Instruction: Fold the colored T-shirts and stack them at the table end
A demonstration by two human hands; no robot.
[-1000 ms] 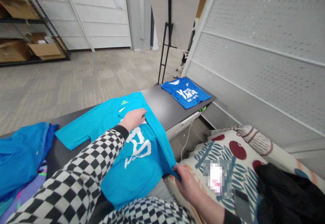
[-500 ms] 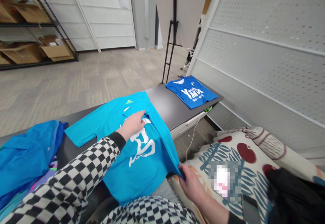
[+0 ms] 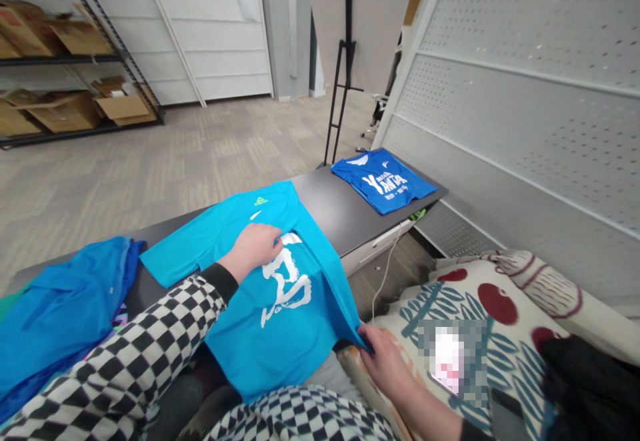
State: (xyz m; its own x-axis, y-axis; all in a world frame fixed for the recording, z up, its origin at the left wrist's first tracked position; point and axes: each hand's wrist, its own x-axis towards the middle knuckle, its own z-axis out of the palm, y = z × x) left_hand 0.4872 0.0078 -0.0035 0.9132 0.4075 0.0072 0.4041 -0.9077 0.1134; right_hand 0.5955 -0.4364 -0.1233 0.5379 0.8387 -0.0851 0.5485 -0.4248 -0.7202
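Turquoise shirt (image 3: 280, 334) is folded at one edge (image 3: 333, 264) only, w/ sleeve (image 3: 175, 257) left spread, hem corner (image 3: 354, 331) pinched by R hand (image 3: 385, 357), & L hand (image 3: 256, 247) laid atop, grip unclear.

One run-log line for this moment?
left hand: on cyan shirt | right hand: pinching its edge | blue shirt: flat on table, right end | clothes: heaped, left end

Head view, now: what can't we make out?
All in the head view:
Turquoise shirt: the part under the left hand, covered by that hand.
Green logo: its lettering, too small to read.
Pixelated patch on the patterned cover: mosaic blurs what lies there.
Black cloth: cut off by the right edge.
Blue clothing pile: cut off by the left edge.
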